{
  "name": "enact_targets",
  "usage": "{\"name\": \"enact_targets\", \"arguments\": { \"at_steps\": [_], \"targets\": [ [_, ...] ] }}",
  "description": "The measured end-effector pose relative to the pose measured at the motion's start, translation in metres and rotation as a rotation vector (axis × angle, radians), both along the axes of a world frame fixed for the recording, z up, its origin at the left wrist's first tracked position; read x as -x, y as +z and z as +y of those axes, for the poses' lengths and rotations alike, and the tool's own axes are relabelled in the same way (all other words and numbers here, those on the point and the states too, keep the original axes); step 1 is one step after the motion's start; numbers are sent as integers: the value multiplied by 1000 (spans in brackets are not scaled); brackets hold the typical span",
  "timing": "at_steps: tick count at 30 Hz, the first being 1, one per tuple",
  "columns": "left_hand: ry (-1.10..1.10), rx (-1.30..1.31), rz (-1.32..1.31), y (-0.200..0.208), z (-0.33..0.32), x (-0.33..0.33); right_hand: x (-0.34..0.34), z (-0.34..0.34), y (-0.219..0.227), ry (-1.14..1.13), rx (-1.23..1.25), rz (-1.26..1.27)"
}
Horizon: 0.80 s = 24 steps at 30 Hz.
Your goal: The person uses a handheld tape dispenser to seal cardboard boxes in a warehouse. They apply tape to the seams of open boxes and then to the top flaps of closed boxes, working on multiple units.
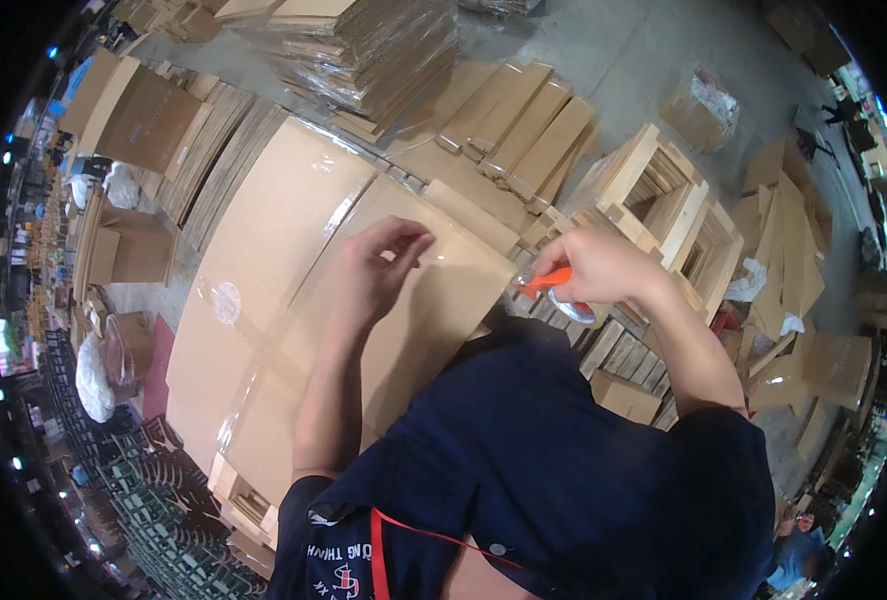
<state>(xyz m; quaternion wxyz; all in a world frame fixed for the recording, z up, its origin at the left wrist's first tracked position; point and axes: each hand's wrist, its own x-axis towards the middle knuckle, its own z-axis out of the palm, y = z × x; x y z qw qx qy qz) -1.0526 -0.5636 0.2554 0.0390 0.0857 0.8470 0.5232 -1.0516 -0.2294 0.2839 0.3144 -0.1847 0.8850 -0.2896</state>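
Note:
My right hand (598, 268) grips an orange tape dispenser (553, 279) just off the right edge of a large cardboard carton (253, 240). A shiny roll shows below its orange part. Over the carton's right part hovers my left hand (383, 262), its fingers curled in and the tips close to the thumb. Whatever may be between those fingertips is too small to make out. Strips of clear tape (341, 212) run over the carton's top, and a pale round mark sits at its left side.
Wooden frames (668, 200) stand beyond my right hand. Wrapped stacks of flat cardboard (363, 50) and long cardboard pieces (523, 120) lie at the far side. An open cardboard box (143, 115) is at far left, and loose cardboard (783, 240) is heaped at right.

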Motion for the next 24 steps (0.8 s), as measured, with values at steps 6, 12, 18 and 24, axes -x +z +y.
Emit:
{"name": "enact_targets", "arguments": {
  "at_steps": [6,12,18,24],
  "targets": [
    [-104,-119,190,-14,60,10,-1,-37,2,482,-519,177],
    [-58,55,170,-5,73,9,-23,79,-94,14,-486,5],
    [12,359,237,-6,85,28,-55,133,-144,-666,-216,126],
    [-597,389,418,-66,197,32,-51,132,-201,-780,63,-37]
  ]
}}
